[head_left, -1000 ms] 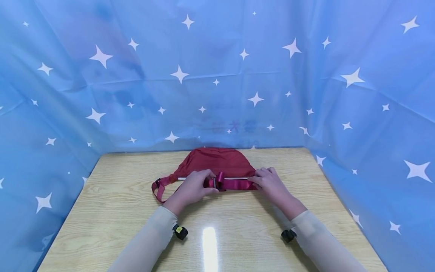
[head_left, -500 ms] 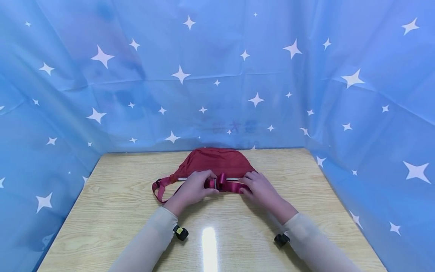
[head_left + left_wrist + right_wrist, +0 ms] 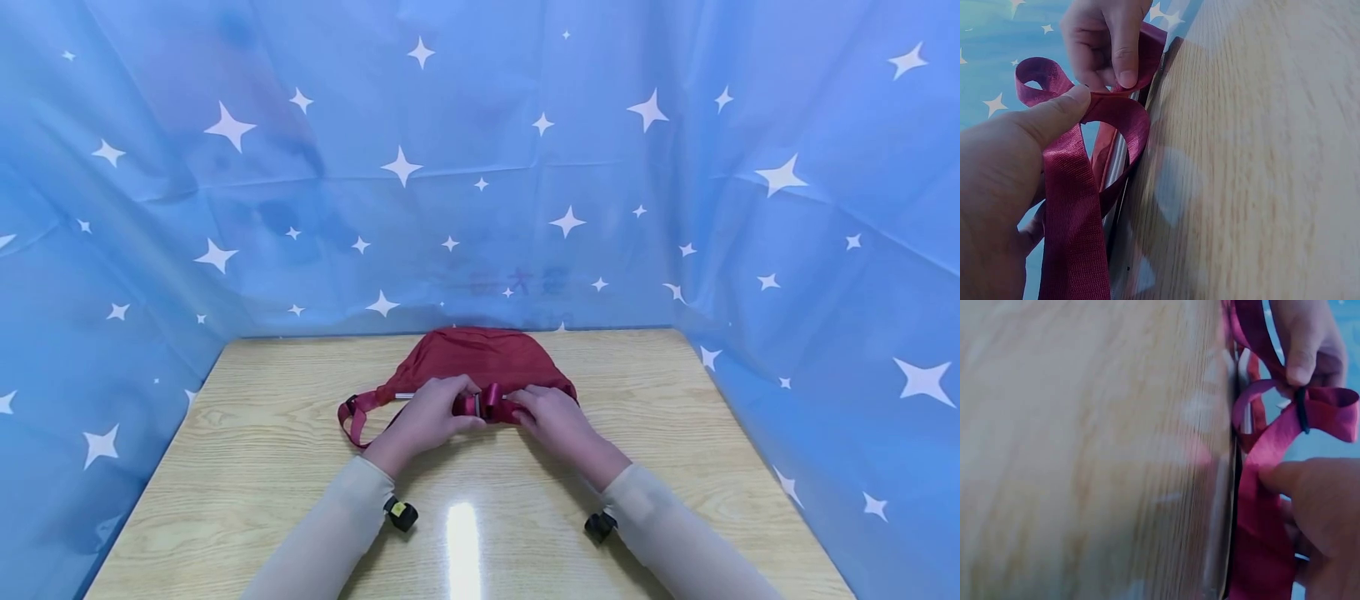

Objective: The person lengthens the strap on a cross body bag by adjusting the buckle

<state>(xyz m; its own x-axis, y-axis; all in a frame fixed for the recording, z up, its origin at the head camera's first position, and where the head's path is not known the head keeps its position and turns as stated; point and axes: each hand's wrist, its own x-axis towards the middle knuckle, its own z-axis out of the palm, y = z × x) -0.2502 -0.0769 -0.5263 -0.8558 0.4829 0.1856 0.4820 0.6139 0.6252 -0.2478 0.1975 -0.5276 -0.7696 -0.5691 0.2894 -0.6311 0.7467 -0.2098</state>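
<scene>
We judge that the relation to watch is that of the black slider (image 3: 1302, 411) to the 2 hands: it sits on the strap (image 3: 1266, 453) in the gap between them, and the left hand (image 3: 426, 417) is the nearer. From that hand, the slider lies just to the right of the fingertips; in the right wrist view the left thumb tip is right beside it, though we cannot tell whether the 2 touch. From the right hand (image 3: 558, 423), the slider lies to the left, a short run of webbing away.

We see the left hand pinching the strap, thumb on top and fingers curled behind. The right hand pinches it too, its thumb laid on the flat face. Between them the webbing runs roughly left to right, twisting into loops, with 1 loop standing up next to the slider.

The red bag (image 3: 480, 358) lies flat on the wooden table (image 3: 675, 450), close to its far edge. Its long axis runs left to right, matching the strap, and most of its body lies beyond both hands. Past the left hand, a loose loop with another black fitting (image 3: 350, 405) rests on the table
</scene>
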